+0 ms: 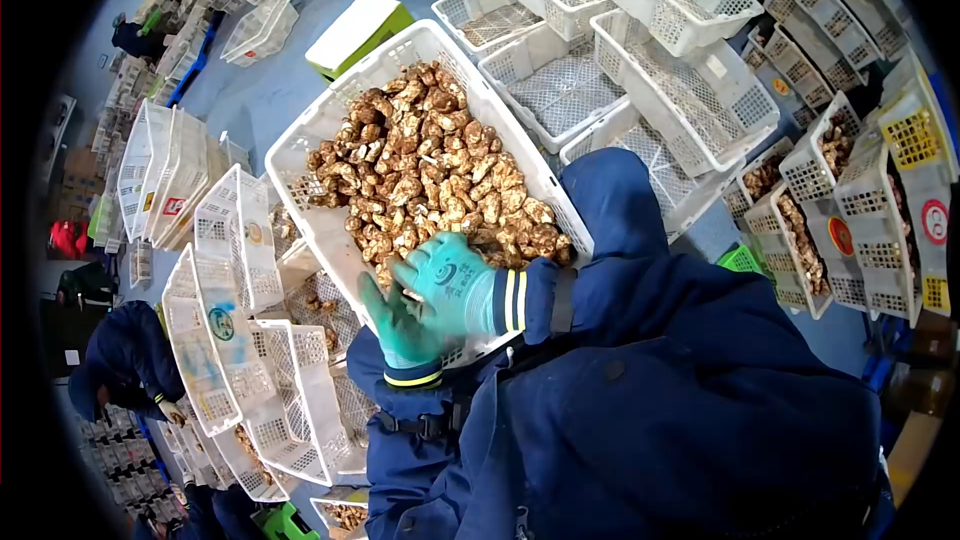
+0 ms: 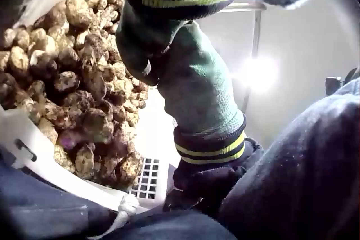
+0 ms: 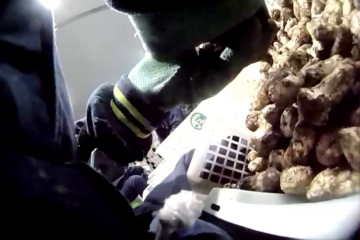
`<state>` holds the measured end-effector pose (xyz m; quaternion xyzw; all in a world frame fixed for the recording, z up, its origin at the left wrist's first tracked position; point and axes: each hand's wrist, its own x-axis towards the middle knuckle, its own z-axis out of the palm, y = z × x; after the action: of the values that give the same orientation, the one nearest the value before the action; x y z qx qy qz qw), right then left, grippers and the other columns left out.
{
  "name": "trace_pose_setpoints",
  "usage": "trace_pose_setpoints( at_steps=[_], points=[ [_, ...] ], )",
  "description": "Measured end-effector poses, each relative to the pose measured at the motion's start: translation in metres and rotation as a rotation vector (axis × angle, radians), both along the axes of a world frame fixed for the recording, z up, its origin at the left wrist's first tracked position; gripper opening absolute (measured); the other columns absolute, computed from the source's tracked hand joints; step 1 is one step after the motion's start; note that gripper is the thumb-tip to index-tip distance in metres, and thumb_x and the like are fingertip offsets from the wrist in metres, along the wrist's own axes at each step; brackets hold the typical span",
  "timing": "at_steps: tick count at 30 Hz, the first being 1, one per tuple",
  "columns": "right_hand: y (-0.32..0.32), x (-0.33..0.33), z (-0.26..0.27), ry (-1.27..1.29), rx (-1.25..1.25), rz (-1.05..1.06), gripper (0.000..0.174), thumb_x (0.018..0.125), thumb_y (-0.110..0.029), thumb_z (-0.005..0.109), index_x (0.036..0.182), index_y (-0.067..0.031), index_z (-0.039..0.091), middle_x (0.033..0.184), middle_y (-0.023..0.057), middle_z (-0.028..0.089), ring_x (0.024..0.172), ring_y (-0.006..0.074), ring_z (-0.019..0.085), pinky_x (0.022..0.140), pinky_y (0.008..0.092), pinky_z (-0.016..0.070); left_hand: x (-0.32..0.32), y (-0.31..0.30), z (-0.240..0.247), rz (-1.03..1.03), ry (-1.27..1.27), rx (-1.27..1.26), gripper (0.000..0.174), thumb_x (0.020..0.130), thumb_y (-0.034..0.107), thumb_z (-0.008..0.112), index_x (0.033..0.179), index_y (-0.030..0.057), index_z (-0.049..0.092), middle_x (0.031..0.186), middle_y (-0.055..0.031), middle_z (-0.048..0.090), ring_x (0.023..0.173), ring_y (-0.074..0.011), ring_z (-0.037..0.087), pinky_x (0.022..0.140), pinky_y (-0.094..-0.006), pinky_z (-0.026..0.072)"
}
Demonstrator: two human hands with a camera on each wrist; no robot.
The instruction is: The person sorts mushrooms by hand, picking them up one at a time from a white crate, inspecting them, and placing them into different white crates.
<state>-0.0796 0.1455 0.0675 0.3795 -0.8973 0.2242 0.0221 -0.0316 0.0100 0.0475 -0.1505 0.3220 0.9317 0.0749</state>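
Brown-and-cream, lumpy mushrooms (image 1: pixel 425 160) fill a white plastic crate (image 1: pixel 520 130) in front of the person. Both hands wear green gloves with yellow-striped dark cuffs and meet over the crate's near end. The right hand (image 1: pixel 452 280), back upward, lies across the left hand (image 1: pixel 405 328), its fingers bent toward the left palm. Between the gloves a small brown-and-pale piece (image 3: pixel 208 46) shows in the right wrist view; I cannot tell which hand grips it. In the left wrist view the left hand (image 2: pixel 143 40) overlaps the right hand (image 2: pixel 197 79), hiding the fingertips.
Stacked white crates (image 1: pixel 640 60) stand beyond the full crate, near a white-and-green box (image 1: pixel 360 35). More crates (image 1: pixel 235 320) line the left, and mushroom-filled crates (image 1: pixel 800 230) stand at the right. Another person (image 1: pixel 125 360) in dark clothing works at the lower left.
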Motion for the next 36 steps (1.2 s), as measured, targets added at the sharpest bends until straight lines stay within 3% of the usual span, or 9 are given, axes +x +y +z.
trace_pose_setpoints(
  at_steps=[4, 15, 16, 19, 22, 26, 29, 32, 36],
  points=[
    [0.016, -0.011, 0.005, -0.035, 0.085, 0.035, 0.051, 0.084, -0.040, 0.061, 0.124, -0.0089, 0.059, 0.107, 0.0111, 0.063, 0.098, 0.0279, 0.061, 0.087, 0.0436, 0.0422, -0.004, 0.004, -0.036, -0.050, 0.077, -0.308, 0.077, 0.100, 0.057, 0.044, 0.153, 0.0048, 0.025, 0.142, -0.0157, 0.047, 0.131, -0.0319, 0.048, 0.109, -0.0496, 0.0405],
    [0.015, -0.011, 0.004, 0.076, -0.181, 0.287, 0.035, 0.075, -0.021, 0.066, 0.105, -0.0035, 0.062, 0.104, 0.0187, 0.062, 0.091, 0.0390, 0.062, 0.076, 0.0475, 0.0498, -0.001, 0.003, -0.031, -0.168, 0.123, 0.279, 0.051, 0.106, 0.044, 0.040, 0.138, 0.0046, 0.045, 0.125, -0.0113, 0.060, 0.115, -0.0207, 0.059, 0.099, -0.0365, 0.0489],
    [0.012, -0.014, 0.008, 0.017, -0.180, 0.295, 0.035, 0.075, -0.018, 0.065, 0.106, -0.0018, 0.062, 0.106, 0.0194, 0.063, 0.091, 0.0398, 0.062, 0.076, 0.0480, 0.0503, 0.011, 0.000, -0.019, -0.063, 0.433, -0.335, 0.049, 0.107, 0.037, 0.043, 0.141, 0.0034, 0.041, 0.125, -0.0112, 0.060, 0.115, -0.0205, 0.058, 0.100, -0.0363, 0.0482],
    [0.004, -0.017, 0.004, -0.026, -0.353, 0.321, 0.046, 0.074, -0.006, 0.065, 0.118, 0.0024, 0.062, 0.117, 0.0222, 0.064, 0.102, 0.0420, 0.062, 0.087, 0.0459, 0.0513, 0.013, -0.007, -0.056, -0.125, 0.353, -0.106, 0.063, 0.097, 0.010, 0.056, 0.151, 0.0024, 0.024, 0.117, -0.0100, 0.059, 0.095, -0.0156, 0.063, 0.084, -0.0300, 0.0529],
    [-0.009, -0.012, 0.006, 0.133, -0.384, 0.271, 0.045, 0.073, -0.005, 0.065, 0.117, 0.0040, 0.062, 0.113, 0.0244, 0.064, 0.101, 0.0436, 0.062, 0.088, 0.0465, 0.0507, 0.023, -0.011, -0.041, 0.112, 0.672, -0.921, 0.075, 0.095, -0.002, 0.056, 0.157, 0.0056, 0.015, 0.109, -0.0077, 0.058, 0.083, -0.0123, 0.064, 0.076, -0.0251, 0.0545],
    [-0.029, -0.003, 0.030, 0.086, -0.370, 0.345, 0.047, 0.072, -0.003, 0.063, 0.119, 0.0043, 0.062, 0.114, 0.0247, 0.064, 0.102, 0.0430, 0.062, 0.090, 0.0469, 0.0508, 0.027, -0.013, -0.028, 0.315, 0.535, -1.097, 0.079, 0.091, 0.002, 0.063, 0.155, -0.0008, 0.018, 0.120, -0.0194, 0.060, 0.099, -0.0298, 0.063, 0.090, -0.0389, 0.0498],
    [-0.031, -0.004, 0.027, 0.041, -0.392, 0.342, 0.046, 0.075, -0.004, 0.064, 0.120, 0.0025, 0.062, 0.115, 0.0234, 0.065, 0.106, 0.0408, 0.063, 0.090, 0.0445, 0.0516, 0.024, -0.022, -0.036, 0.207, 0.446, -0.777, 0.062, 0.091, 0.012, 0.062, 0.145, -0.0002, 0.035, 0.114, -0.0184, 0.062, 0.096, -0.0329, 0.064, 0.089, -0.0415, 0.0506],
    [-0.020, -0.012, 0.022, -0.068, -0.426, 0.288, 0.049, 0.077, -0.005, 0.064, 0.125, -0.0002, 0.061, 0.120, 0.0204, 0.065, 0.109, 0.0380, 0.062, 0.093, 0.0428, 0.0505, 0.005, -0.022, -0.060, 0.064, 0.281, 0.313, 0.054, 0.098, 0.050, 0.054, 0.125, 0.0034, 0.057, 0.104, -0.0157, 0.067, 0.093, -0.0311, 0.066, 0.087, -0.0447, 0.0534],
    [0.017, -0.029, 0.027, -0.144, -0.468, 0.141, 0.051, 0.079, -0.011, 0.065, 0.129, 0.0001, 0.059, 0.121, 0.0223, 0.063, 0.110, 0.0372, 0.062, 0.095, 0.0424, 0.0483, 0.012, -0.024, -0.020, -0.038, 0.020, 0.280, 0.076, 0.097, 0.064, 0.045, 0.136, -0.0014, 0.050, 0.125, -0.0228, 0.062, 0.115, -0.0359, 0.061, 0.104, -0.0511, 0.0471]
  ],
)
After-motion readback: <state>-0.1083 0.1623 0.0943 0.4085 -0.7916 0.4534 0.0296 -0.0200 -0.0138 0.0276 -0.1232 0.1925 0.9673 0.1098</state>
